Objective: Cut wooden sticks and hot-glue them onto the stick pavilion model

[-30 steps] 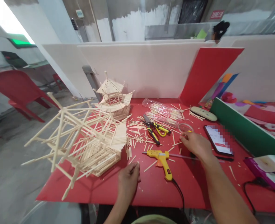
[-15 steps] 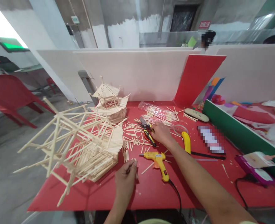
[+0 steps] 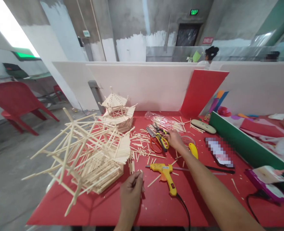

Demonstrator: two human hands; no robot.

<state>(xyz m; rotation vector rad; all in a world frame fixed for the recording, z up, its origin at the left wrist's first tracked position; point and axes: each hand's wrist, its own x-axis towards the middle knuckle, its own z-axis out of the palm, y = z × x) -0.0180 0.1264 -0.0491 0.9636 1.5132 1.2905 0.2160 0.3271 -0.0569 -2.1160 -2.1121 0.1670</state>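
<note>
My right hand (image 3: pixel 175 139) reaches out over the loose sticks, its fingers closed on one handle of the black-and-yellow pliers (image 3: pixel 161 141). Red-handled scissors (image 3: pixel 154 146) lie right beside and partly under the pliers. Close to the table's front, my left hand (image 3: pixel 132 187) is pinched shut, with the pale tip of a small wooden stick (image 3: pixel 141 171) showing at the fingertips; the rest is hidden. Between my arms lies a yellow glue gun (image 3: pixel 165 171), nozzle to the left. Left of my left hand stands an open stick framework (image 3: pixel 84 150) with a slatted part.
A stick-built pavilion (image 3: pixel 115 109) stands at the back left. Cut sticks (image 3: pixel 139 141) and a plastic bag of sticks (image 3: pixel 164 122) lie mid-table. To the right are a yellow-handled tool (image 3: pixel 193 150), a phone (image 3: pixel 219 152), an oval case (image 3: pixel 203 126) and a green board (image 3: pixel 248 147).
My right hand has moved slightly right and taken hold of the pliers, whose handles now spread; the red scissors show beside them. The view has tilted up. My left hand stays pinched.
</note>
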